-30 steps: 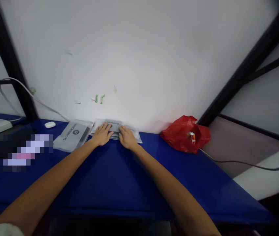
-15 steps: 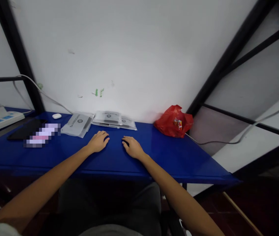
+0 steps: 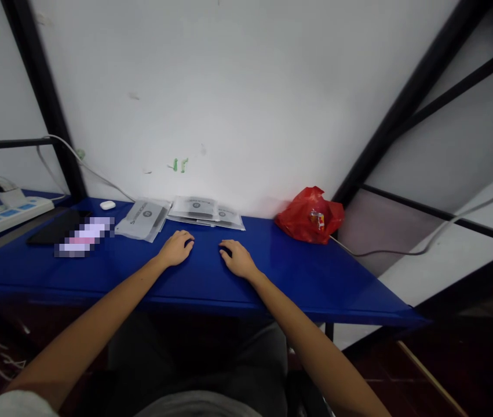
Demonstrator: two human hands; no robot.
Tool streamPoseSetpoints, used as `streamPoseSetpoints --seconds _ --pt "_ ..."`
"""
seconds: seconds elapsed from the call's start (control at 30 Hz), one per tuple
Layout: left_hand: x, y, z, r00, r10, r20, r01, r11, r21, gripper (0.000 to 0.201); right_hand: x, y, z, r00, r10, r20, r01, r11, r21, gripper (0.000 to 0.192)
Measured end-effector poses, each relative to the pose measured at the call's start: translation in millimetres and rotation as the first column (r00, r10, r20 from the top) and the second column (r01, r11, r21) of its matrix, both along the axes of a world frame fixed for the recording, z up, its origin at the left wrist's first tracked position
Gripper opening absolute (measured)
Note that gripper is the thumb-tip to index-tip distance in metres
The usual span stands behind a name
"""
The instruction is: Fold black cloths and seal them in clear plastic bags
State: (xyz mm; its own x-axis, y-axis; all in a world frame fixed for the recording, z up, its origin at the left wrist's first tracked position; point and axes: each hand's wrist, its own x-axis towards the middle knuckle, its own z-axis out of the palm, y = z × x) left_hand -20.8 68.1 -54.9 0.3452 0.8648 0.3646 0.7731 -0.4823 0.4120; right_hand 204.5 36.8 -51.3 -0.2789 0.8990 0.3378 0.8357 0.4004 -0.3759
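Both hands (image 3: 208, 255) withdrawn, grey packets (image 3: 206, 211) now beyond fingertips (image 3: 189, 237).

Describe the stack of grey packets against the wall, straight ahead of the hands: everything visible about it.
The stack of grey packets is a few flat, glossy plastic-looking pouches, pale grey with darker printed bands and small round logos; the print is too small to read. They lie flat and slightly fanned on the blue table, their back edge at the white wall. Neither hand touches them. Another grey packet lies just left.
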Motion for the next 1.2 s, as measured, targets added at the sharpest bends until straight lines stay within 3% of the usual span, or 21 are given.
streamPoseSetpoints --seconds 0.63,0.77,0.9,1.03,1.2 --pt "-3 -4 3.1 0.999 0.022 -0.027 -0.022 1.000 0.019 0.028 2 4 -5.8 1.000 -0.020 -0.017 0.021 1.000 0.007 0.032" --pt "-6 -7 10.1 0.980 0.163 -0.113 -0.147 0.979 0.139 0.029 2 6 -6.9 1.000 -0.029 -0.008 0.029 1.000 -0.009 0.036" --pt "-19 -4 15.4 0.890 0.440 -0.124 -0.404 0.884 0.234 0.032 3 6 -6.8 1.000 -0.017 -0.015 0.017 1.000 -0.005 0.036" --pt "-35 -1 15.4 0.764 0.630 -0.139 -0.610 0.776 0.159 0.033 3 6 -6.2 0.999 -0.023 -0.027 0.023 1.000 -0.005 0.035" --pt "-43 1 16.8 0.739 0.641 -0.207 -0.648 0.761 0.044 0.033 2 5 -5.3 0.999 -0.027 -0.024 0.027 1.000 -0.014 0.036"
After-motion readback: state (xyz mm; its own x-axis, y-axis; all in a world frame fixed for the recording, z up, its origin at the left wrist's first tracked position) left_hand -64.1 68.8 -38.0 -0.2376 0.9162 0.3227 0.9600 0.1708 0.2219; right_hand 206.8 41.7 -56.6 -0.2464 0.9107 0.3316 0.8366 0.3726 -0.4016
